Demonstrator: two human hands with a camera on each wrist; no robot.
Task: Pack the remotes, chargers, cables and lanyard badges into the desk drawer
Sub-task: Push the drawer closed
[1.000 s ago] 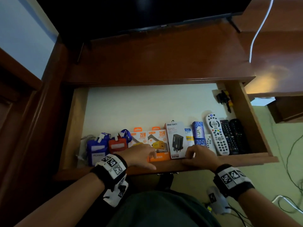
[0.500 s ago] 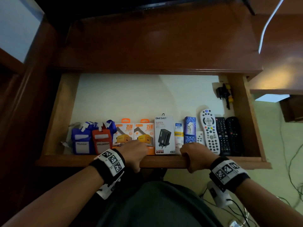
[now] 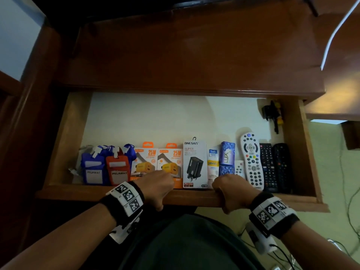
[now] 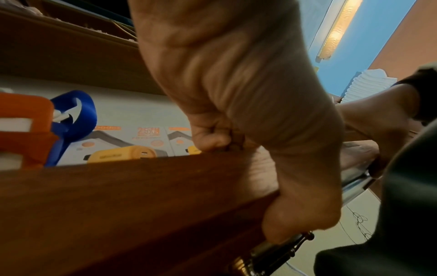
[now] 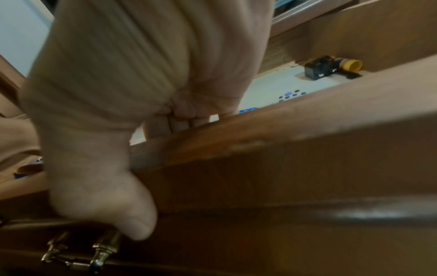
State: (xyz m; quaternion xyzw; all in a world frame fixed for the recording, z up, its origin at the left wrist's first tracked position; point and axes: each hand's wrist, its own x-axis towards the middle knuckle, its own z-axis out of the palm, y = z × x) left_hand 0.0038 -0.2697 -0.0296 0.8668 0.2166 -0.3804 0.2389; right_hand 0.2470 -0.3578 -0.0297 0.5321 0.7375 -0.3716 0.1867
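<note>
Both hands grip the front rail of the open drawer [image 3: 194, 199]. The left hand [image 3: 157, 187] has its fingers [image 4: 208, 138] curled over the rail's top edge and its thumb against the outer face, close above the metal pull [image 4: 279, 250]. The right hand [image 3: 229, 190] clamps the same rail a little to the right, fingers [image 5: 179, 123] hooked inside, thumb pressed down the front.

Just beyond the left fingers lie two orange charger boxes [image 3: 157, 162], and farther left the blue and orange lanyard badges [image 3: 107, 168]. Between the two hands stands a black charger box [image 3: 194, 164]. Past the right fingers lie small packets [image 3: 220, 162], then a white remote [image 3: 252, 160] and two black remotes [image 3: 276, 166] at the far right. A small black and yellow item [image 3: 272, 114] sits in the back corner.

The drawer is stiff wood, probably fairly heavy on its runners; the loose, light contents could slide if it is shoved. The rail gives a firm, even hold; an equal push from both hands should keep it straight. The worktop [image 3: 194, 55] above looks bare.
</note>
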